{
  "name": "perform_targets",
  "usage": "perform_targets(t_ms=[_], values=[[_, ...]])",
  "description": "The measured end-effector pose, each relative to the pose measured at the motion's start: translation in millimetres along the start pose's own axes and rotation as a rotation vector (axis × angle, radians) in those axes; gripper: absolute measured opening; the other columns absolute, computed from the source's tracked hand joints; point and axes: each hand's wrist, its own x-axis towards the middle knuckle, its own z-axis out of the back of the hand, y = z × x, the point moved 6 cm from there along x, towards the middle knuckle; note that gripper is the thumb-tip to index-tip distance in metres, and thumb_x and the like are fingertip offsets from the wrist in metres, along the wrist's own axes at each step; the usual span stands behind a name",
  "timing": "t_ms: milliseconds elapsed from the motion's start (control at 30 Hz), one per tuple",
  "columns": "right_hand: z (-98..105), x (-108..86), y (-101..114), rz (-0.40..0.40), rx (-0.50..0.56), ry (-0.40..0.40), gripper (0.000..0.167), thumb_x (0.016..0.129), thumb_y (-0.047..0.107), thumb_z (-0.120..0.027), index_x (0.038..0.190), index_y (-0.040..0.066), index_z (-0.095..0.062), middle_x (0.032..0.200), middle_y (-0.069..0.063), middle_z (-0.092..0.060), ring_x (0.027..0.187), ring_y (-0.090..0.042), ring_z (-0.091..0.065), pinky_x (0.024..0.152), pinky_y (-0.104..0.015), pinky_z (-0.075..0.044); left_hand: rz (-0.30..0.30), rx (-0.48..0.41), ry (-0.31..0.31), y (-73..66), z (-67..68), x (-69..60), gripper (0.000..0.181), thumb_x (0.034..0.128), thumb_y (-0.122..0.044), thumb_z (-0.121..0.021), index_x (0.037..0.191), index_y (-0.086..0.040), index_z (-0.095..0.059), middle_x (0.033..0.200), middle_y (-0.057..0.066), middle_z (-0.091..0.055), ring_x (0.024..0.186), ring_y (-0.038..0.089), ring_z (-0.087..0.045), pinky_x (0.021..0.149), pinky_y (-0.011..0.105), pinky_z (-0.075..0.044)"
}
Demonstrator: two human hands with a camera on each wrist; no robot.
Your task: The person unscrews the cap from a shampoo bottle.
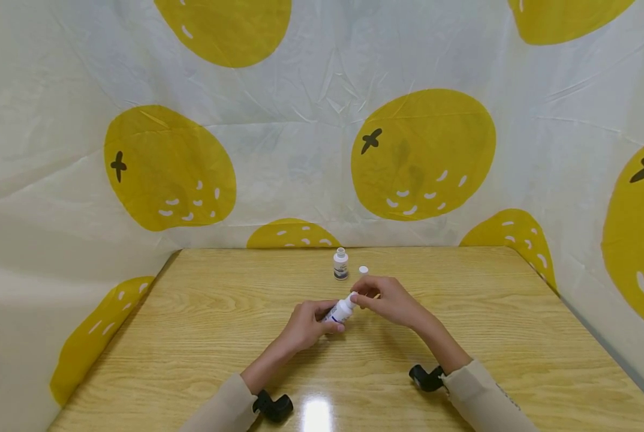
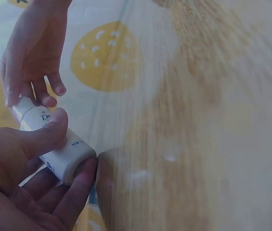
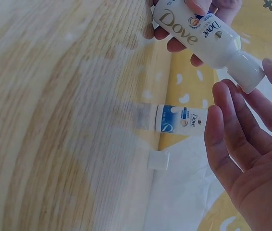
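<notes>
A white Dove bottle (image 1: 340,312), tilted with its top toward the right, is in my left hand (image 1: 304,326). In the left wrist view the thumb lies along the side of the bottle and the fingers wrap beneath it. My right hand (image 1: 391,301) pinches the white cap (image 3: 245,72) on that bottle between thumb and index finger, while the other fingers are loosely bent. Farther back, a second Dove bottle (image 1: 340,266) stands upright, its neck bare. A loose white cap (image 1: 363,270) sits to its right on the table.
The wooden table (image 1: 219,336) reaches back to a hanging cloth (image 1: 300,162) printed with yellow fruit, which also closes both sides. Black wrist mounts (image 1: 272,407) show at both sleeves. Light glares off the table's front.
</notes>
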Motion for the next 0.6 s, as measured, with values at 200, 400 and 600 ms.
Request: perform_targets(t_ms=[200, 400, 600], values=[[-0.5, -0.6, 1.0, 0.020, 0.015, 0.010, 0.018, 0.099, 0.022, -0.069, 0.112, 0.010, -0.074, 0.095, -0.001, -0.073, 0.082, -0.012, -0.065, 0.077, -0.029, -0.055, 0.001, -0.007, -0.001, 0.7, -0.3, 0.5, 0.047, 0.0890, -0.023, -0.083, 0.134, -0.013, -0.071, 0.121, 0.007, -0.076, 0.107, 0.018, -0.070, 0.085, 0.035, -0.055], [-1.1, -0.7, 1.9, 0.028, 0.025, 0.017, 0.020, 0.098, 0.020, -0.070, 0.115, 0.009, -0.073, 0.098, -0.004, -0.074, 0.084, -0.014, -0.066, 0.075, -0.027, -0.054, -0.009, -0.006, -0.005, 0.1, -0.1, 0.4, 0.047, 0.0884, -0.022, -0.083, 0.133, -0.013, -0.072, 0.120, 0.007, -0.077, 0.107, 0.018, -0.070, 0.084, 0.035, -0.056], [-0.2, -0.7, 2.4, 0.006, 0.012, -0.001, 0.024, 0.099, 0.026, -0.070, 0.116, 0.011, -0.073, 0.101, -0.004, -0.075, 0.086, -0.013, -0.067, 0.078, -0.029, -0.055, -0.012, -0.012, -0.002, -0.6, 0.3, -0.3, 0.046, 0.0888, -0.022, -0.083, 0.133, -0.014, -0.072, 0.121, 0.007, -0.076, 0.107, 0.019, -0.071, 0.085, 0.036, -0.056]])
